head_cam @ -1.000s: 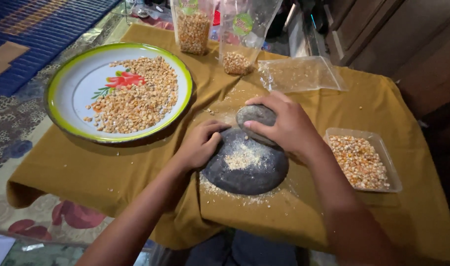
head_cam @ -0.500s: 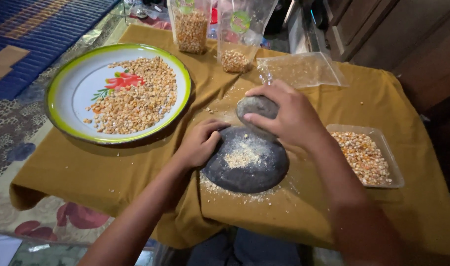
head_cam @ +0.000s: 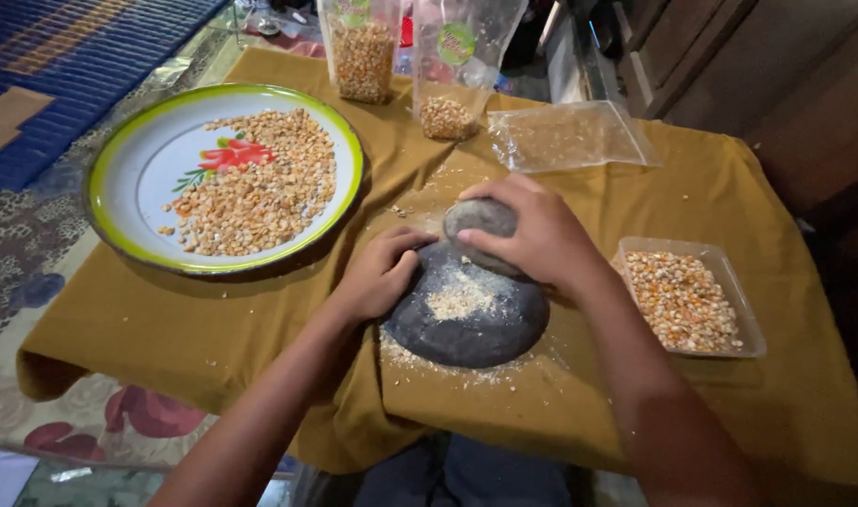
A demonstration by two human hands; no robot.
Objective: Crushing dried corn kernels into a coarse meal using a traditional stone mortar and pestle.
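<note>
A dark round grinding stone point(head_cam: 466, 319) lies on a mustard-yellow cloth point(head_cam: 213, 329), with a small heap of crushed corn point(head_cam: 459, 300) on its top. My right hand point(head_cam: 541, 235) is closed over a grey hand stone point(head_cam: 480, 218) at the slab's far edge. My left hand point(head_cam: 380, 272) grips the slab's left rim, fingers curled. Bits of crushed corn lie scattered on the cloth along the slab's near side.
A large round plate point(head_cam: 138, 178) with a green rim holds dried corn kernels at the left. A clear plastic tray point(head_cam: 739, 310) of kernels sits at the right. Two upright bags point(head_cam: 358, 47) with corn and a flat clear bag point(head_cam: 565, 136) lie at the back.
My right hand has slid the hand stone away, toward the slab's far edge, uncovering the crushed corn. The left hand has stayed on the rim.
</note>
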